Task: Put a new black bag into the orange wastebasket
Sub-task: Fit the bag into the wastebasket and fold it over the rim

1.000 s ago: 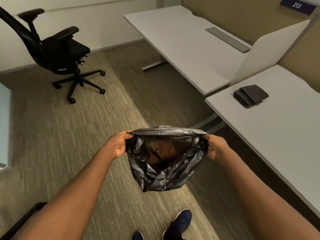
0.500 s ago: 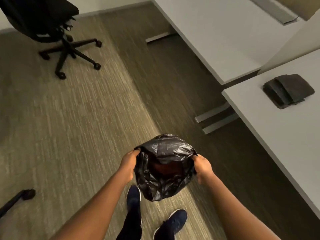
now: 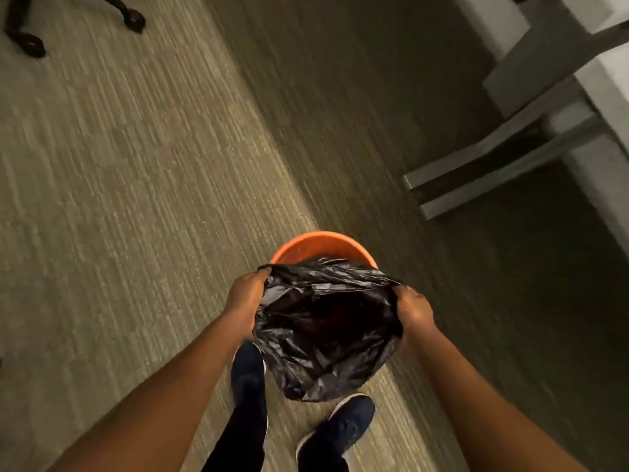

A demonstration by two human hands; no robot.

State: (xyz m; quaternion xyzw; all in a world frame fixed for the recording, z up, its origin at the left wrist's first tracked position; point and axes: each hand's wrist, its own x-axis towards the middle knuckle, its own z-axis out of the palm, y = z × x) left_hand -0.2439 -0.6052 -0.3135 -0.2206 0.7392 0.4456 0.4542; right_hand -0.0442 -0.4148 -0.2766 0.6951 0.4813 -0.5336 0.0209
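Over the striped beige carpet (image 3: 143, 185), just in front of my feet, I hold the crumpled black plastic bag (image 3: 326, 328) by its mouth, my left hand (image 3: 245, 298) pinching the rim on one side and my right hand (image 3: 413, 310) closed on the rim opposite, so the opening gapes between them. The round orange plastic wastebasket (image 3: 320, 245) stands on the floor just beyond the bag; only its far rim shows, and the bag hangs nearer to me than the basket's opening, not yet inside.

The body of the bag is bunched and airy. If I lower it as it hangs, I judge it could catch on the near rim or sit puffed on top instead of dropping in. A loose pinch could also let one side of the mouth slip and fall shut. The picture is blurred, so the exact gap is unclear.

Counted: one bag, one wastebasket, two hands, two dark blue shoes (image 3: 340, 427), two chair castors (image 3: 32, 47) at top left.
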